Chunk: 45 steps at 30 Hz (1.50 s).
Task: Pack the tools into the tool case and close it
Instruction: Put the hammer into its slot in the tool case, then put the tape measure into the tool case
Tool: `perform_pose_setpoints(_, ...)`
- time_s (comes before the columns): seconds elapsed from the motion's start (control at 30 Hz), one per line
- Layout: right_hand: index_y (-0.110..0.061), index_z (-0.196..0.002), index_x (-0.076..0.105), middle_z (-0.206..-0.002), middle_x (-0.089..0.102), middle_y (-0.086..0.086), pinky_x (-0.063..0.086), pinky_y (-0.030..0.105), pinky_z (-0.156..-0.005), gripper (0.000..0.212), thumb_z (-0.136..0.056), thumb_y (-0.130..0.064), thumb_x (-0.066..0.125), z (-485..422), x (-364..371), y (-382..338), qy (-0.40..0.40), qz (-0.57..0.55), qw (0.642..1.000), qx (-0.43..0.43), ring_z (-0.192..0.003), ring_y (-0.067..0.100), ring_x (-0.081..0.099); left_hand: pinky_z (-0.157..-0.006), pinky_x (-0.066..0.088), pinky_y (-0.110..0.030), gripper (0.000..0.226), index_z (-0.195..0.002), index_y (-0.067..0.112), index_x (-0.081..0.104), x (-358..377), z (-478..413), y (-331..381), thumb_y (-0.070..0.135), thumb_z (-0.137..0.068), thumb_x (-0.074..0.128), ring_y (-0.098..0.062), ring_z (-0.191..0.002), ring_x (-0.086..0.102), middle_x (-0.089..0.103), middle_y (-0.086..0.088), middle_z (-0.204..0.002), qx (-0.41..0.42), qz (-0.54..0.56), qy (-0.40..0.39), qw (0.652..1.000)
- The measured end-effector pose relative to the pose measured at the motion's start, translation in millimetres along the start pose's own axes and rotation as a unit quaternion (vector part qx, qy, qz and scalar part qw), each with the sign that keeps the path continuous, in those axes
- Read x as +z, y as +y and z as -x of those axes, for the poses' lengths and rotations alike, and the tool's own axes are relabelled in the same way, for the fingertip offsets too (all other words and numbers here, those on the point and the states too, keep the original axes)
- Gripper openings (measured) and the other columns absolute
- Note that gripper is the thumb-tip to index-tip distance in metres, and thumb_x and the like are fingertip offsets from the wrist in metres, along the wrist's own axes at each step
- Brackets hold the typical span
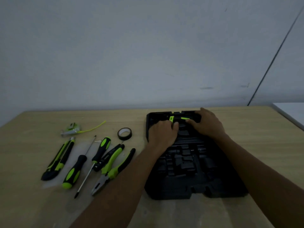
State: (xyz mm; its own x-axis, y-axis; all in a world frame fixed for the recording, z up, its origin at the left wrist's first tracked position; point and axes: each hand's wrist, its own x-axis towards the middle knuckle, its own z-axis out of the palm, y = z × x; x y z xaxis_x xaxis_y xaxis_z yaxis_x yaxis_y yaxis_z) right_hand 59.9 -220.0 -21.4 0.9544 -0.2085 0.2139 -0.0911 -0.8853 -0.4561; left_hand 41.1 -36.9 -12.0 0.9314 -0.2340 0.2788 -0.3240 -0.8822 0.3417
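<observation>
A black moulded tool case (181,188) lies open on the wooden table. At its far end both hands rest on a black and green tool (178,119) lying in a slot. My left hand (162,133) holds the tool's left end, my right hand (206,124) covers its right end. Left of the case lie a utility knife (58,159), two screwdrivers (74,171) (98,155), pliers (113,168), a roll of black tape (124,133) and a tape measure (71,129) with a green strap.
A dark tester pen (105,159) lies between the second screwdriver and the pliers. The table's far edge meets a grey wall. A white surface (291,112) adjoins the table at the far right. Bare wood lies in front of the tools.
</observation>
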Motion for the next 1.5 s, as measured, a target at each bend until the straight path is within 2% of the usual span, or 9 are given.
perform_pose_setpoints(0.1, -0.015, -0.131, 0.052, -0.147, 0.042, 0.009, 0.038, 0.043, -0.108, 0.072, -0.078, -0.063, 0.058, 1, 1, -2, -0.008, 0.004, 1.000, 0.007, -0.136, 0.025, 0.038, -0.088, 0.047, -0.039, 0.049, -0.112, 0.008, 0.061, -5, 13, -11, 0.044, -0.097, 0.031, -0.032, -0.110, 0.057, 0.062, -0.014, -0.119, 0.040, 0.038, -0.035, 0.998)
perform_pose_setpoints(0.33, -0.014, -0.134, 0.048, -0.149, 0.039, 0.009, 0.035, 0.041, -0.109, 0.072, -0.081, -0.062, 0.054, 4, -1, -7, -0.017, 0.038, 0.999, 0.005, -0.138, 0.023, 0.036, -0.115, 0.024, -0.042, 0.069, -0.133, 0.006, 0.046, -7, 24, -22, 0.054, -0.095, 0.015, -0.027, -0.143, 0.023, 0.031, -0.012, -0.153, 0.056, -0.001, -0.115, 0.992)
perform_pose_setpoints(0.5, -0.014, -0.136, 0.047, -0.150, 0.038, 0.010, 0.035, 0.042, -0.108, 0.071, -0.083, -0.060, 0.054, 7, -2, -8, -0.010, 0.053, 0.999, 0.002, -0.138, 0.025, 0.037, -0.119, 0.005, -0.041, 0.108, -0.147, 0.016, 0.019, -16, 34, -28, 0.071, -0.060, -0.015, -0.023, -0.148, 0.003, 0.007, -0.006, -0.160, 0.076, 0.005, -0.183, 0.980)
perform_pose_setpoints(0.63, -0.014, -0.136, 0.046, -0.150, 0.037, 0.012, 0.034, 0.046, -0.109, 0.067, -0.084, -0.057, 0.053, 10, -1, -12, -0.028, 0.065, 0.997, 0.005, -0.138, 0.027, 0.036, -0.119, 0.013, -0.039, 0.095, -0.145, 0.013, 0.027, -24, 44, -35, 0.070, -0.072, 0.004, -0.022, -0.146, 0.014, 0.021, -0.006, -0.157, 0.051, 0.119, -0.141, 0.981)
perform_pose_setpoints(0.77, -0.012, -0.134, 0.047, -0.148, 0.037, 0.020, 0.022, 0.052, -0.112, 0.064, -0.084, -0.053, 0.050, 15, 2, -32, -0.006, 0.110, 0.994, -0.003, -0.138, 0.034, 0.032, -0.117, 0.023, -0.039, 0.055, -0.140, 0.009, 0.037, -44, 47, -73, 0.038, -0.094, 0.046, -0.025, -0.141, 0.028, 0.035, -0.011, -0.150, 0.038, 0.185, -0.051, 0.981)
perform_pose_setpoints(0.9, -0.008, -0.134, 0.048, -0.150, 0.035, 0.021, 0.019, 0.048, -0.115, 0.057, -0.086, -0.037, 0.061, 23, 23, -94, 0.011, 0.034, 0.995, -0.090, -0.140, 0.034, 0.031, -0.110, 0.033, -0.039, 0.050, -0.129, 0.011, 0.049, -79, 46, -136, 0.033, -0.085, 0.049, -0.026, -0.130, 0.042, 0.049, -0.009, -0.138, -0.041, 0.175, 0.041, 0.983)
perform_pose_setpoints(1.0, -0.008, -0.136, 0.045, -0.150, 0.037, 0.015, 0.026, 0.040, -0.115, 0.057, -0.088, -0.033, 0.061, 26, 46, -158, -0.049, -0.071, 0.983, -0.163, -0.141, 0.027, 0.032, -0.107, 0.033, -0.035, 0.041, -0.127, 0.010, 0.050, -105, 44, -187, 0.020, -0.088, 0.055, -0.026, -0.129, 0.043, 0.050, -0.010, -0.136, -0.116, 0.151, 0.080, 0.978)
perform_pose_setpoints(1.23, -0.013, -0.144, 0.032, -0.154, 0.031, 0.006, 0.024, 0.034, -0.115, 0.061, -0.092, -0.032, 0.056, 22, 102, -288, -0.179, -0.120, 0.936, -0.280, -0.142, 0.022, 0.028, -0.101, 0.038, -0.046, 0.049, -0.128, 0.012, 0.048, -132, 47, -273, 0.022, -0.082, 0.062, -0.037, -0.125, 0.042, 0.043, -0.017, -0.136, -0.304, 0.115, 0.123, 0.938)
perform_pose_setpoints(1.5, -0.005, -0.147, 0.025, -0.154, 0.029, 0.015, 0.033, 0.040, -0.108, 0.068, -0.091, -0.027, 0.058, 18, 150, -342, -0.288, -0.079, 0.911, -0.284, -0.139, 0.031, 0.032, -0.105, 0.038, -0.048, 0.083, -0.138, 0.015, 0.039, -126, 43, -293, 0.043, -0.062, 0.055, -0.037, -0.129, 0.042, 0.047, -0.015, -0.141, -0.310, 0.166, 0.041, 0.935)
